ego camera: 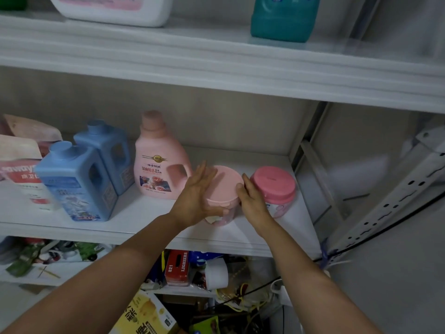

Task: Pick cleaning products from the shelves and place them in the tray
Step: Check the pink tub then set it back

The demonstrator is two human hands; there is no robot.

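Brightness: dim, flat indoor light with a cool grey cast
Palest: front edge of the upper shelf (216, 68), 12 o'clock
Shadows: soft, under that shelf and beside the pink bottle (156, 165); murky at 6 o'clock
Blur: motion smear on pouches (19, 169) and blue bottles (77, 179), 9 o'clock; upright (395, 189) at 3 o'clock
Distortion: wide-angle, shelf lines slant
Sharpest: pink jar (224, 186), centre
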